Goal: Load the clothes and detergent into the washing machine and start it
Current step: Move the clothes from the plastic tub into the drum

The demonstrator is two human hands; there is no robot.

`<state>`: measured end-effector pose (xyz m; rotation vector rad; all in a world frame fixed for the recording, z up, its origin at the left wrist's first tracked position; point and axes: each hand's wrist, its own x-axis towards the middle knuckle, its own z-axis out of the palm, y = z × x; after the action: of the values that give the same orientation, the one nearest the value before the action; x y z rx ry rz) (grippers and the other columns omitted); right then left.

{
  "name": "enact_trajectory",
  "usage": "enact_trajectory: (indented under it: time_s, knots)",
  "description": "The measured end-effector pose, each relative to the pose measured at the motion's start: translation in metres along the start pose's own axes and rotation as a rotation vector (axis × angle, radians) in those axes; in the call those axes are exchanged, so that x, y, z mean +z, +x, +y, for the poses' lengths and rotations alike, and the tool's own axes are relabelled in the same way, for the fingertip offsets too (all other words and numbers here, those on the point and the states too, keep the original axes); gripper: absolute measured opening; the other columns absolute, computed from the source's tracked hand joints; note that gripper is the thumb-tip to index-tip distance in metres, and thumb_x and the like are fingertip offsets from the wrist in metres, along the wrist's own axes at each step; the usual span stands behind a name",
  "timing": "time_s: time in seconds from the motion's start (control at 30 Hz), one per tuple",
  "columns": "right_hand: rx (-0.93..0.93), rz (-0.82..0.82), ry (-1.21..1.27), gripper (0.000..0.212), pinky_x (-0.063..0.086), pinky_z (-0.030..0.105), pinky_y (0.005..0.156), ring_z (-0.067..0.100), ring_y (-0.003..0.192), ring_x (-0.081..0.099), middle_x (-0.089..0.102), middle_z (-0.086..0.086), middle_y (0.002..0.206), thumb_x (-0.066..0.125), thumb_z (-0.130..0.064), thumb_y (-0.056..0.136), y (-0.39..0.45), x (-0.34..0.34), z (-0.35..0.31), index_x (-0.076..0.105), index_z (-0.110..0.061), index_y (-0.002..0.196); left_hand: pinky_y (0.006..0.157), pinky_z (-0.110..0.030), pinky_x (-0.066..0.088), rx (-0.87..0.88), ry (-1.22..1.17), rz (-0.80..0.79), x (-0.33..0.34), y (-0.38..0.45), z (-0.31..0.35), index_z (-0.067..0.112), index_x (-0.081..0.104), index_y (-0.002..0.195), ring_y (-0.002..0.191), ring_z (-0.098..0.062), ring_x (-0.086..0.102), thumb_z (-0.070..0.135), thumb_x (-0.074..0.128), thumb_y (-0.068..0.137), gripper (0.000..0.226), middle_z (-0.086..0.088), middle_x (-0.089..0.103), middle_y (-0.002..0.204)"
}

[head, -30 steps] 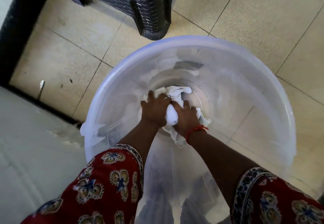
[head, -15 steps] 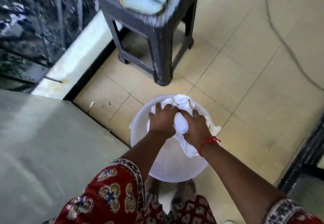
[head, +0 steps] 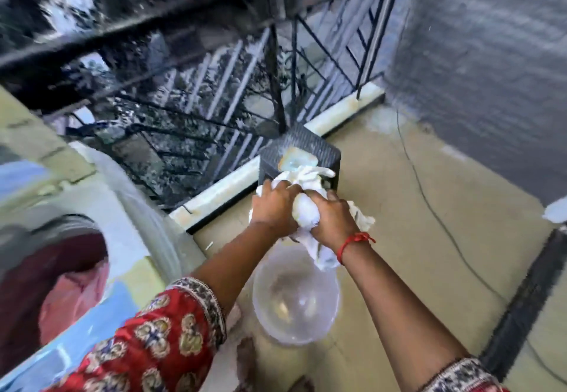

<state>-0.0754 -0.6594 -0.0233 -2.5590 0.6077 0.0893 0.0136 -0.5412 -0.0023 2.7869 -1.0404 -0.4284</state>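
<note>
The washing machine [head: 55, 256], door open with dark clothes inside, is seen at the left. The translucent bucket [head: 296, 302] stands on the floor. Above it, a white cloth bundle [head: 303, 210] is clenched by 2 hands, left hand [head: 273, 207] and right hand [head: 333, 220]. It is judged soft, limp, probably damp and heavy; gathering loose ends underneath is advised.

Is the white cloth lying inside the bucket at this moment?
No, both hands hold the cloth in the air above the bucket.

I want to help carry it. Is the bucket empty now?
Looks empty: the bucket shows only its clear bottom. The white cloth is bunched above it, gripped by the left hand and right hand.
</note>
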Motion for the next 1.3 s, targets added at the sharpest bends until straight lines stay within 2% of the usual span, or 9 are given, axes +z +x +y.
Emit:
enact_trajectory:
  time_s: [0.2, 0.33, 0.47, 0.63, 0.73, 0.87, 1.0, 1.17, 1.3]
  knots:
    - [-0.179, -0.021, -0.03, 0.076, 0.048, 0.044, 0.091, 0.044, 0.111, 0.049, 0.043, 0.015, 0.129, 0.066, -0.013, 0.071, -0.013, -0.057, -0.089, 0.037, -0.043, 0.135, 0.084, -0.05, 0.049, -0.117, -0.008, 0.169, -0.085, -0.054, -0.031, 0.036, 0.048, 0.126, 0.118, -0.029, 0.043, 0.046, 0.074, 0.063, 0.07, 0.003, 0.052, 0.127]
    - [-0.328, -0.004, -0.062, 0.074, 0.049, 0.045, 0.089, 0.045, 0.108, 0.049, 0.043, 0.016, 0.129, 0.064, -0.014, 0.072, -0.017, -0.068, -0.155, 0.038, -0.04, 0.137, 0.083, -0.053, 0.05, -0.215, -0.019, 0.29, -0.122, -0.089, -0.071, 0.036, 0.049, 0.121, 0.114, -0.032, 0.046, 0.049, 0.075, 0.062, 0.067, 0.002, 0.053, 0.123]
    - [-0.461, -0.002, -0.061, 0.075, 0.047, 0.044, 0.095, 0.044, 0.111, 0.05, 0.047, 0.019, 0.123, 0.064, -0.011, 0.07, -0.025, -0.062, -0.227, 0.041, -0.038, 0.137, 0.083, -0.052, 0.052, -0.313, 0.003, 0.365, -0.153, -0.134, -0.123, 0.031, 0.052, 0.12, 0.109, -0.035, 0.051, 0.043, 0.073, 0.059, 0.066, -0.002, 0.056, 0.12]
    - [-0.591, -0.084, -0.077, 0.074, 0.046, 0.044, 0.095, 0.042, 0.108, 0.053, 0.051, 0.018, 0.118, 0.067, -0.016, 0.066, -0.048, -0.016, -0.322, 0.044, -0.037, 0.133, 0.08, -0.046, 0.054, -0.427, -0.006, 0.43, -0.16, -0.203, -0.207, 0.029, 0.057, 0.116, 0.103, -0.035, 0.057, 0.04, 0.075, 0.058, 0.062, -0.004, 0.06, 0.115]
    - [-0.643, -0.149, -0.093, 0.074, 0.049, 0.041, 0.091, 0.04, 0.104, 0.056, 0.051, 0.015, 0.118, 0.069, -0.017, 0.065, -0.064, 0.023, -0.378, 0.045, -0.04, 0.131, 0.081, -0.048, 0.054, -0.512, -0.027, 0.448, -0.156, -0.248, -0.26, 0.031, 0.057, 0.116, 0.105, -0.034, 0.056, 0.04, 0.075, 0.056, 0.063, -0.003, 0.06, 0.115]
    - [-0.733, -0.18, -0.109, 0.077, 0.049, 0.038, 0.094, 0.038, 0.11, 0.055, 0.053, 0.016, 0.123, 0.075, -0.019, 0.06, -0.079, 0.072, -0.447, 0.047, -0.039, 0.129, 0.081, -0.049, 0.054, -0.599, -0.053, 0.462, -0.149, -0.298, -0.328, 0.032, 0.057, 0.117, 0.105, -0.034, 0.058, 0.04, 0.074, 0.059, 0.062, -0.002, 0.06, 0.114]
    - [-0.762, -0.199, -0.134, 0.078, 0.05, 0.037, 0.091, 0.036, 0.109, 0.057, 0.057, 0.016, 0.121, 0.075, -0.022, 0.061, -0.083, 0.108, -0.492, 0.046, -0.039, 0.131, 0.079, -0.048, 0.052, -0.645, -0.071, 0.459, -0.146, -0.326, -0.375, 0.033, 0.056, 0.118, 0.106, -0.034, 0.057, 0.049, 0.075, 0.057, 0.065, -0.002, 0.06, 0.115]
    - [-0.78, -0.271, -0.132, 0.078, 0.046, 0.037, 0.098, 0.035, 0.116, 0.053, 0.051, 0.015, 0.13, 0.072, -0.016, 0.067, -0.083, 0.135, -0.527, 0.045, -0.033, 0.138, 0.082, -0.046, 0.054, -0.679, -0.102, 0.439, -0.139, -0.342, -0.418, 0.035, 0.055, 0.117, 0.105, -0.033, 0.059, 0.047, 0.075, 0.057, 0.064, -0.002, 0.06, 0.114]
    - [-0.791, -0.334, -0.145, 0.078, 0.046, 0.039, 0.097, 0.034, 0.116, 0.054, 0.052, 0.014, 0.128, 0.072, -0.019, 0.067, -0.073, 0.158, -0.542, 0.044, -0.036, 0.138, 0.086, -0.048, 0.053, -0.714, -0.133, 0.411, -0.127, -0.343, -0.443, 0.035, 0.055, 0.119, 0.112, -0.032, 0.054, 0.048, 0.075, 0.055, 0.068, -0.001, 0.06, 0.115]
